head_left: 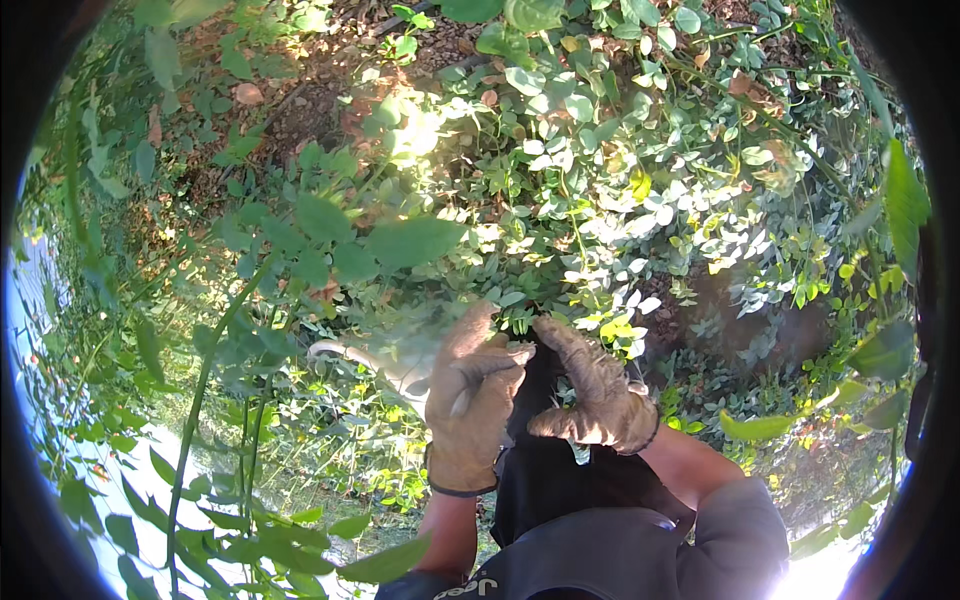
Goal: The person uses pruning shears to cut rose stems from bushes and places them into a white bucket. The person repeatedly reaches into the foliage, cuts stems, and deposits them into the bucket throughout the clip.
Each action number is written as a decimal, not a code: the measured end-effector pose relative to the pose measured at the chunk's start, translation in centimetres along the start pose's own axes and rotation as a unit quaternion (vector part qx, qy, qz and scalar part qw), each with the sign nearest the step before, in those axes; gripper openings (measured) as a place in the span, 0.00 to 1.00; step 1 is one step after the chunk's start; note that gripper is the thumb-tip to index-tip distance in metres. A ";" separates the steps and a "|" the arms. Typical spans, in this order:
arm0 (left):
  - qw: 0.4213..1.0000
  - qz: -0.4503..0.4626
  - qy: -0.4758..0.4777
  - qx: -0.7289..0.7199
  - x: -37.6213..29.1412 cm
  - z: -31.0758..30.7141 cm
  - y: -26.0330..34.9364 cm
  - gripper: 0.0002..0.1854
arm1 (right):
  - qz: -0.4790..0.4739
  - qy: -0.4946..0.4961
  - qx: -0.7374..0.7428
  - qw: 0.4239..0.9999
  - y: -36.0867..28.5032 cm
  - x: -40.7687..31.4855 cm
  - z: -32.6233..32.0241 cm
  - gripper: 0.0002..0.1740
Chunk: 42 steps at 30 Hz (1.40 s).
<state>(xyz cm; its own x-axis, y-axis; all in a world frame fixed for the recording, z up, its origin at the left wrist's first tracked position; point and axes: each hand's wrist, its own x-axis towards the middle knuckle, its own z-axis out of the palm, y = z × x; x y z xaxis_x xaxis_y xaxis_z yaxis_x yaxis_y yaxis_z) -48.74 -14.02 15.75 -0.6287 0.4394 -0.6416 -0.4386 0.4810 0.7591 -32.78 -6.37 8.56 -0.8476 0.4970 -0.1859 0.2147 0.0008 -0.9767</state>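
Observation:
My left hand (476,397), in a tan leather work glove, is raised above low leafy plants. One finger points up and away while the others bend towards the right hand. Beside and partly behind it lies a pale curved object (367,360); I cannot tell what it is or whether the hand touches it. My right hand (600,394) wears a soiled leather glove, thumb and fingers apart, with no object visible in it. A narrow gap separates the hands, with dark clothing (536,390) below. The fingertips are near green leaves (517,319) of the ground cover.
Dense small-leaved ground cover (585,157) spreads ahead. Bare soil with dry leaves (300,112) shows at the upper left. Tall green stems (196,405) rise close to the camera on the left, and a leafy stem (795,135) arches on the right. Bright sun patches wash out some foliage.

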 end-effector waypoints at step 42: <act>0.978 -0.071 0.161 0.110 -21.7 -17.4 -17.4 0.21 | 0.333 0.105 0.194 0.917 -1.0 1.9 2.6 0.30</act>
<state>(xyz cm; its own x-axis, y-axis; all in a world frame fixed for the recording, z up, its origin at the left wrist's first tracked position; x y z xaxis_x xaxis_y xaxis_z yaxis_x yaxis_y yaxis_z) -38.65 -45.08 18.34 -0.7566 0.1120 -0.6442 -0.4091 0.6875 0.6000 -35.92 -7.68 8.91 -0.4709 0.4318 -0.7693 0.4274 -0.6512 -0.6271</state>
